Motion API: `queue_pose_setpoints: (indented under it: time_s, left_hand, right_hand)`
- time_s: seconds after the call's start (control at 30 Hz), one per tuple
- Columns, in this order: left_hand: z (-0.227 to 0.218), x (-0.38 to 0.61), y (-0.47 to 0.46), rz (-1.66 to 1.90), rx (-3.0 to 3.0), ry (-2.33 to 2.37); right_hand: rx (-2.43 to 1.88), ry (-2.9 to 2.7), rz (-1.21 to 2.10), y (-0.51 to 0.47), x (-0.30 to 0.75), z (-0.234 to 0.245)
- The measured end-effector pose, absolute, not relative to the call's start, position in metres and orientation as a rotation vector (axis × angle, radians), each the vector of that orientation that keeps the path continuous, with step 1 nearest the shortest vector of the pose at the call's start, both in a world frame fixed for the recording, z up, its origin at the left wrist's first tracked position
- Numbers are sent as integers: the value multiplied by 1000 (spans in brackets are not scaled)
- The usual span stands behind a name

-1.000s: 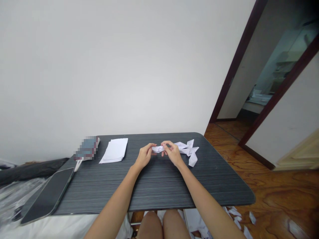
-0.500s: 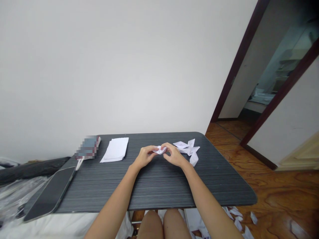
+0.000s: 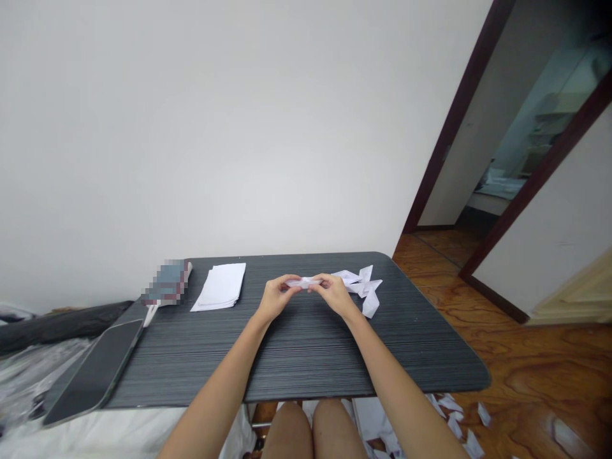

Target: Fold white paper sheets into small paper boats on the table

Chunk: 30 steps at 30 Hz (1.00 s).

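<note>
Between my two hands, above the middle of the dark table point(image 3: 306, 363), is a small piece of folded white paper point(image 3: 305, 282). My left hand point(image 3: 277, 296) pinches its left end between thumb and fingers. On the other end, my right hand point(image 3: 333, 292) has the same kind of pinch. The paper looks long and narrow from here, and its ends are covered by my fingers. Just right of my right hand lie several folded white paper pieces point(image 3: 367, 288) in a loose cluster. A stack of white paper sheets point(image 3: 218, 287) rests to the left of my left hand.
A tablet-like dark flat device point(image 3: 98, 366) lies at the table's left edge, near a blurred-out packet point(image 3: 167, 282). A white wall point(image 3: 287, 127) stands behind the table. Paper pieces point(image 3: 454, 414) are scattered on the wooden floor at right, and a doorway opens beyond.
Both hands have shifted slightly apart, with fingers straighter along the paper. The folded paper now appears flatter and more stretched out sideways; before, it showed a pointed, peaked shape.
</note>
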<state>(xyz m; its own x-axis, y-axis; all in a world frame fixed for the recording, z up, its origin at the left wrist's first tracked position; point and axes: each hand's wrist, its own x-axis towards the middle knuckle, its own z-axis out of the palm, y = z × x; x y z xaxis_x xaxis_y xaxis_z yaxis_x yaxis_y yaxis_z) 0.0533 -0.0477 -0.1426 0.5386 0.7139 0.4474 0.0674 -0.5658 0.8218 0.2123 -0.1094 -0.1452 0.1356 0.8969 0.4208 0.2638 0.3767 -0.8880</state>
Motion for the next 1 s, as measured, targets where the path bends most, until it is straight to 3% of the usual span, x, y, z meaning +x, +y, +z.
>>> queue_pose_setpoints:
  time_s: [0.3, 0.67, 1.0]
  left_hand:
    - [-142, 54, -51, 988, 1919, 547]
    - [-148, 50, -46, 1172, 2444, 455]
    - [-144, 54, -52, 1118, 1916, 585]
  right_hand:
    - [-1029, -1327, 753, -108, 209, -146]
    - [-1187, -1632, 210, -111, 213, -149]
    - [-1155, -1498, 488, -114, 209, -143]
